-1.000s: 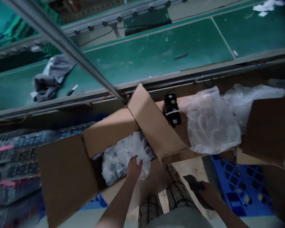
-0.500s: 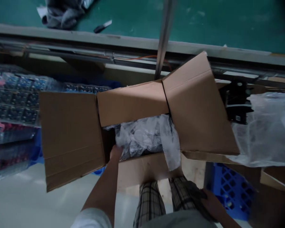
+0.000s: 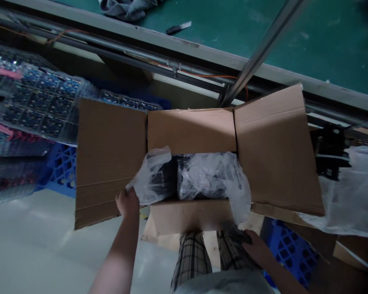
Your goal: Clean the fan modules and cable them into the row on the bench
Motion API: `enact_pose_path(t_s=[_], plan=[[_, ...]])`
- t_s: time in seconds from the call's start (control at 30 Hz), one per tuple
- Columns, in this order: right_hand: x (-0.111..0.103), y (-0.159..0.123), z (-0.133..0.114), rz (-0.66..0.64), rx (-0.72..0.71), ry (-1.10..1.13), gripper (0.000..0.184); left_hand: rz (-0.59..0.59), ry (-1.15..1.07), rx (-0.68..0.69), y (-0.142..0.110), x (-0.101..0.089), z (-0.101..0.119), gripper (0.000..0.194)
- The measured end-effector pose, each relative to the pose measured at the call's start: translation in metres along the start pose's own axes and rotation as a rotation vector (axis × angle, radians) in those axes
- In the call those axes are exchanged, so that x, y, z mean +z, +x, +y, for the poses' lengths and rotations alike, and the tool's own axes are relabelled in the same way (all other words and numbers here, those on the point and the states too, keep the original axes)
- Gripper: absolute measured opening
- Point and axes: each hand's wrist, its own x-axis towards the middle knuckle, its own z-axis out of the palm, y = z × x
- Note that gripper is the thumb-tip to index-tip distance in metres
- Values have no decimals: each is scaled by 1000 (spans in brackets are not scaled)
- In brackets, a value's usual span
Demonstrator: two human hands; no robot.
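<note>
1. Left hand (image 3: pixel 127 203) has its fingers curled, pinching a corner of the plastic bag (image 3: pixel 150 177), which holds the bag back from the dark contents.
2. Right hand (image 3: pixel 257 249) is closed on a dark cloth (image 3: pixel 234 232) near the box's front edge; its exact grip is hidden.
3. Box (image 3: pixel 190 130) sits between the hands, bag inside, its flaps splayed outward so the mouth stays open.
4. Black part (image 3: pixel 329 153) lies on a plastic sheet (image 3: pixel 340 196) just right of the box; shrink-wrapped trays (image 3: pixel 39 98) stand left; a knife (image 3: pixel 178 27) rests on the green table (image 3: pixel 325 49) beyond.
</note>
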Motion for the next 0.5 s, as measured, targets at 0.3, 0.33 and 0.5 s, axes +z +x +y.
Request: enact_pose_path(t_s=[0.3, 0.33, 0.5], plan=[[15, -5, -1, -45, 25, -17, 50, -908, -24, 722, -94, 50, 38, 13], [13, -5, 0, -43, 23, -16, 49, -946, -29, 714, -100, 57, 42, 16], [9, -8, 1, -20, 29, -6, 44, -811, 55, 365, -69, 82, 44, 37]])
